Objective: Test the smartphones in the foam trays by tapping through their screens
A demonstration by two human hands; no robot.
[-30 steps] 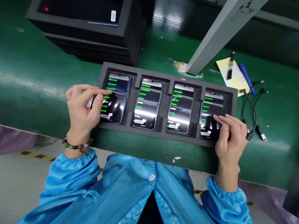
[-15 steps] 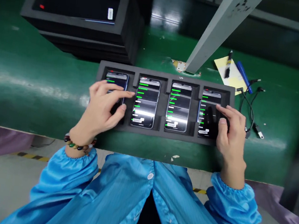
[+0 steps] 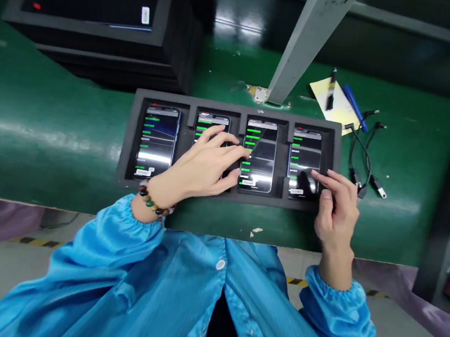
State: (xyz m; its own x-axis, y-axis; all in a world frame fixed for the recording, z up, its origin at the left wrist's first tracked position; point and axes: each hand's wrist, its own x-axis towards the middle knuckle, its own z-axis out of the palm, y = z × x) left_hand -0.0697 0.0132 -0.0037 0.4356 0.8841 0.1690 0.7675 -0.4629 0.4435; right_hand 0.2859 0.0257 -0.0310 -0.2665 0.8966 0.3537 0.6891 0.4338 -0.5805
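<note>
— What takes up the most room?
— The green counter [image 3: 65, 132]. At its back left, a tall stack [image 3: 164, 35] of dark trays crowds the space behind the near tray. A grey post [image 3: 306, 39] slants up, its foot just behind that tray's back edge.
— And at the far right?
— A dark rack [image 3: 442, 222] with red-lit screens, well apart from the hands.
— The near tray?
— The tray [image 3: 129, 140] lies flat along the front of the counter, four phones in a row in its pockets, all face up with lit screens.
— Where are the hands?
— The left hand [image 3: 205, 163] reaches across the tray and blocks most of the second phone [image 3: 217, 119]. Its fingers are loosely spread, gripping nothing, the index tip at the left edge of the third phone [image 3: 265, 160]. The right hand [image 3: 338, 210] has its index tip over the fourth phone [image 3: 303, 153], the other fingers half curled, thumb apart, also gripping nothing. I can't tell whether either tip presses.
— The first phone?
— The first phone [image 3: 157, 135] lies mostly in sight, left of the left hand.
— Smaller things?
— Yellow paper [image 3: 340, 109] behind the tray's right end, black cables [image 3: 369, 159] beside it, a blue pen [image 3: 355, 108], a black pen [image 3: 332, 91].
</note>
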